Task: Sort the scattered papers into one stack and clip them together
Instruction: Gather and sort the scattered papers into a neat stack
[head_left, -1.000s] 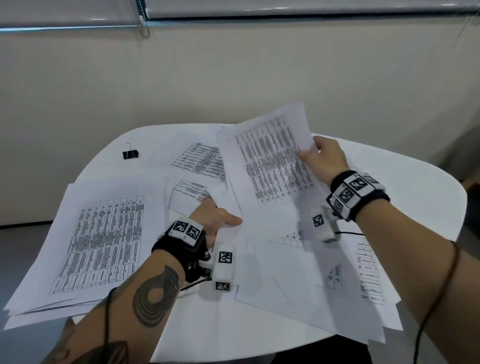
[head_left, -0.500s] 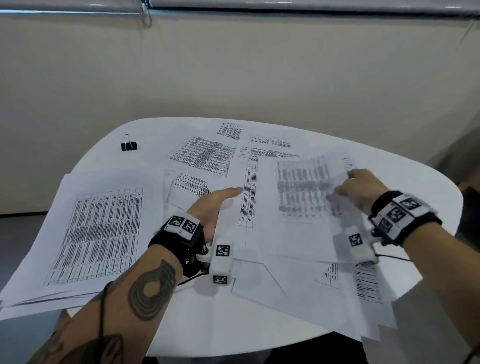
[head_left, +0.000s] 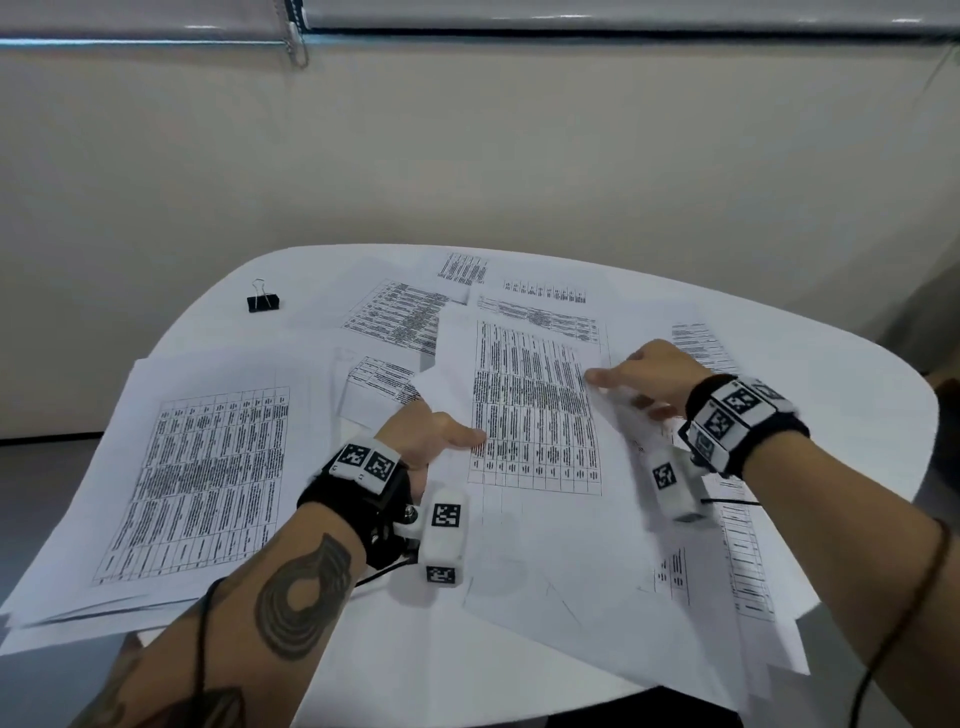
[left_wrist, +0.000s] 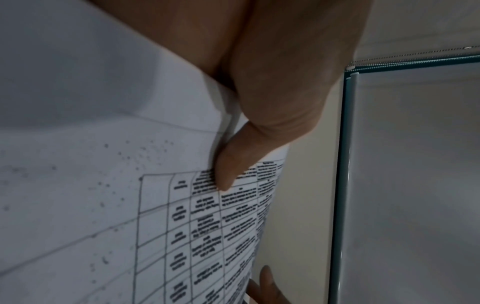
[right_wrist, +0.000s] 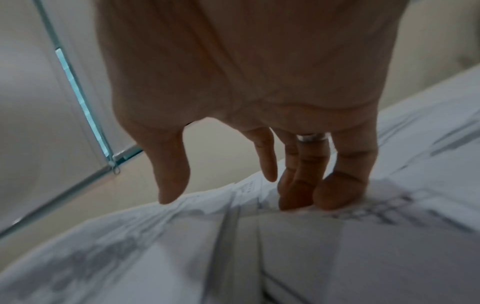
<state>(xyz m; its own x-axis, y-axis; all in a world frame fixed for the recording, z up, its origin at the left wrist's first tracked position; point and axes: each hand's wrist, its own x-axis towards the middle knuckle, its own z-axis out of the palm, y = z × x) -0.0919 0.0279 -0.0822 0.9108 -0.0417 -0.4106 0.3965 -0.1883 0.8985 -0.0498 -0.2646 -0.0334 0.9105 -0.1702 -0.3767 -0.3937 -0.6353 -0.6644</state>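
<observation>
Printed white papers lie scattered over a round white table (head_left: 841, 374). My left hand (head_left: 441, 434) pinches the near-left edge of a table-printed sheet (head_left: 535, 415) and the sheets under it; in the left wrist view its thumb (left_wrist: 228, 168) lies on top of the sheet (left_wrist: 182, 226), and the other fingers are hidden beneath. My right hand (head_left: 639, 371) lies with straight fingers on the right edge of that sheet; its fingertips (right_wrist: 335, 195) touch the paper (right_wrist: 285, 257). A black binder clip (head_left: 263, 301) sits alone at the far left of the table.
A large stack of printed sheets (head_left: 208, 467) overhangs the table's left edge. More sheets (head_left: 405, 317) lie at the far side, and others (head_left: 748, 545) overhang the near right edge. A beige wall (head_left: 467, 156) stands right behind the table.
My right hand brought the raised sheet down onto the pile, let it go and now lies flat on it. My left thumb has come down on the sheet's edge.
</observation>
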